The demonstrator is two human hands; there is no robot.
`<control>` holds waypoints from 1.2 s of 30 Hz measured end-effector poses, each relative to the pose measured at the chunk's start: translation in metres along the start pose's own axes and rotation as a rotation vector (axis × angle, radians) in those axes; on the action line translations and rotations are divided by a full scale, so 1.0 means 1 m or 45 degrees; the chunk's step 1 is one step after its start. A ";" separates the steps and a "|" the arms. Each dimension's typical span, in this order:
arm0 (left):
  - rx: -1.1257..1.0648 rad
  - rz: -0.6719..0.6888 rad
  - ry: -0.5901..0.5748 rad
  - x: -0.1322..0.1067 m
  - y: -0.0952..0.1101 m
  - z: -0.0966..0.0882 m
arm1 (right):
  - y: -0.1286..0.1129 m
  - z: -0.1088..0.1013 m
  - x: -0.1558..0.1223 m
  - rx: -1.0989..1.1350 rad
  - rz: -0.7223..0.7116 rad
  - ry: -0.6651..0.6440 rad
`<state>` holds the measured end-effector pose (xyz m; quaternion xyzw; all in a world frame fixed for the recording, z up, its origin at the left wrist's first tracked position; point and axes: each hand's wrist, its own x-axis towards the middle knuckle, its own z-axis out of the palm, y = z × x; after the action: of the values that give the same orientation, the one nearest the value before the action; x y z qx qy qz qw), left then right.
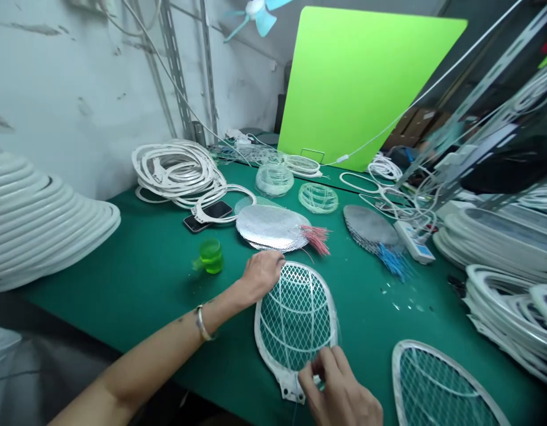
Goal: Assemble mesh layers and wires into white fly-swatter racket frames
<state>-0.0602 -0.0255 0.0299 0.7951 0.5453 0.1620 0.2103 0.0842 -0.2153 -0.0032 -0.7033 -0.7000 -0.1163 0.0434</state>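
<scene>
A white mosquito swatter head [295, 316], an oval frame with metal mesh and clear ribs, lies in front of me on the green table. My left hand [262, 275] is closed on its far rim at the upper left, fingertips partly hidden. Over the lower right of the frame, beside the neck, my right hand [340, 387] has thumb and fingers pinched together; what is between them is too small to tell. A thin bluish line runs near the thumb at the neck. Just beyond lies a stack of silver mesh sheets [273, 225] with red wires [317, 238].
White ring frames pile up at left [47, 225], back left [176, 171] and right [513, 319]. A green cup [211, 256], phones [218, 209], grey mesh with blue wires [391, 262], a power strip [414, 242] and another swatter head [446, 384] surround the work. A green board [362, 83] stands behind.
</scene>
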 end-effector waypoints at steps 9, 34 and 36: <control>0.085 0.004 0.009 0.028 0.006 0.027 | -0.011 0.002 0.003 -0.054 0.085 -0.031; 0.257 0.105 0.021 0.037 0.013 0.040 | -0.009 0.014 0.005 -0.071 0.075 -0.085; 0.251 0.106 0.017 0.039 0.013 0.041 | -0.009 0.014 0.004 -0.070 0.071 -0.089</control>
<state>-0.0163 0.0000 0.0026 0.8327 0.5266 0.1212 0.1204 0.0767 -0.2078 -0.0172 -0.7271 -0.6777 -0.1097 0.0029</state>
